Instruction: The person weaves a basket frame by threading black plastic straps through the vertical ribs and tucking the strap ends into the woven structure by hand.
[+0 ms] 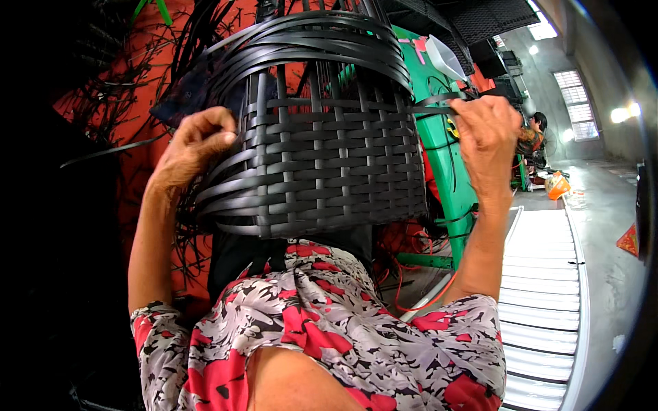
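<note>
A black basket-like piece (pixel 329 161), woven from flat plastic strips, stands in front of my body. Its lower part is a tight checked weave, while loose strips (pixel 315 41) bow across its upper part. At the right side, my right hand (pixel 486 127) pinches a flat black strip (pixel 432 106) that stretches out from the weave. My left hand (pixel 202 140) is closed in a pinch at the left edge, thumb and forefinger together; what lies between them is hidden. A thin strip tail (pixel 113 152) trails leftward from behind this hand.
A green bench (pixel 445 164) stands close on the right, with a white container (pixel 444 58) on it. Black offcuts litter the red floor covering (pixel 154 89) at left. A white slatted panel (pixel 538 294) lies at lower right. Farther back is another person (pixel 533 133) near an orange bag (pixel 557 185).
</note>
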Tool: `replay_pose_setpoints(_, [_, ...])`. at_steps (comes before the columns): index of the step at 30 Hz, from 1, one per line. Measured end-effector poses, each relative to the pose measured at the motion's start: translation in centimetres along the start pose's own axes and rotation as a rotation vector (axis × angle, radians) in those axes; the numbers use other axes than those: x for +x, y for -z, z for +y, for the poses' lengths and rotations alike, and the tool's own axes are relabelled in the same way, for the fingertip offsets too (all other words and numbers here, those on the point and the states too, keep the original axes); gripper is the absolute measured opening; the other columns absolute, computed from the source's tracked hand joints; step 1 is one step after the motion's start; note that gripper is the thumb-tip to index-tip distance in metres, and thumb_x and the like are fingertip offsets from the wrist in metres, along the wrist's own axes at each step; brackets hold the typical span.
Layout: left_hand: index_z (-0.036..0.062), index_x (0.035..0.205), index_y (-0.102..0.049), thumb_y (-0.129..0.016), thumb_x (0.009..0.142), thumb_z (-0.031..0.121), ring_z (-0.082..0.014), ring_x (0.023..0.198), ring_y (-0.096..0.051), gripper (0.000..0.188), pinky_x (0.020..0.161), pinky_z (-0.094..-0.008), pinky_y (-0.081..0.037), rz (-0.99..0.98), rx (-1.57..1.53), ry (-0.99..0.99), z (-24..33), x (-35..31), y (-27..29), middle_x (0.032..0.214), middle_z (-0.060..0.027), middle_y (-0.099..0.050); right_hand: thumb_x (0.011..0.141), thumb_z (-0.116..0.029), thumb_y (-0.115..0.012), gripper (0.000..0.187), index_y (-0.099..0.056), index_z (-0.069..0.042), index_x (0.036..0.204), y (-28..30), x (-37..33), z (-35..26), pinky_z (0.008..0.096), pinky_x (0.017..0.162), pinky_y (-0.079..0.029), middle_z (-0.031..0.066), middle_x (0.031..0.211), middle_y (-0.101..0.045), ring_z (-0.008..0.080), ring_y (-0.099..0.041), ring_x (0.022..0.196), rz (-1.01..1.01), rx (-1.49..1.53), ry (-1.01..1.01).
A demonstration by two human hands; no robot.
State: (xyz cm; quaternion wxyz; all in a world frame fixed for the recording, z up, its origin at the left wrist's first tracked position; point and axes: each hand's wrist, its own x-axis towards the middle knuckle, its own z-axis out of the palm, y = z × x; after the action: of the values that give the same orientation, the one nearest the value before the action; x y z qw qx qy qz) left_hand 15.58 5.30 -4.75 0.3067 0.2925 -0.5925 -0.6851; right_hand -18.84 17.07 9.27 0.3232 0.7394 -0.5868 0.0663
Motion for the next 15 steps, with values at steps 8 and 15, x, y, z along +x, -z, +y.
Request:
replay_pose_setpoints(8, [-0.0003,0.113,-0.056,-0.054,0.086,0.032,-0.0287,0.094,-0.058,0.042,0.078,-0.0375,-0.046,0.759,0.853,0.254,-18.8,-8.9,22.5,0.103,-0.0151,-0.062,0.076,0.001,-0.062,0.025,-0.067,-0.011,0.097,6.6,1.6,4.6,0.0339,0.090,-0.037,0.0013,0.094,-0.066,0.0188,-0.059,0.091,0.268,-0.213,0.034])
replay_pose_setpoints(15, [0.0003,0.105,-0.060,-0.054,0.083,0.043,-0.0348,0.086,-0.059,0.048,0.074,-0.0446,-0.047,1.255,1.035,1.361,-39.6,-41.2,29.5,0.101,-0.0202,-0.062,0.078,0.001,-0.065,0.037,-0.062,-0.004,0.115,7.0,1.5,1.1,0.0342,0.093,-0.040,0.0061,0.110,-0.063,0.0203,-0.058,0.100,0.540,0.499,-0.133])
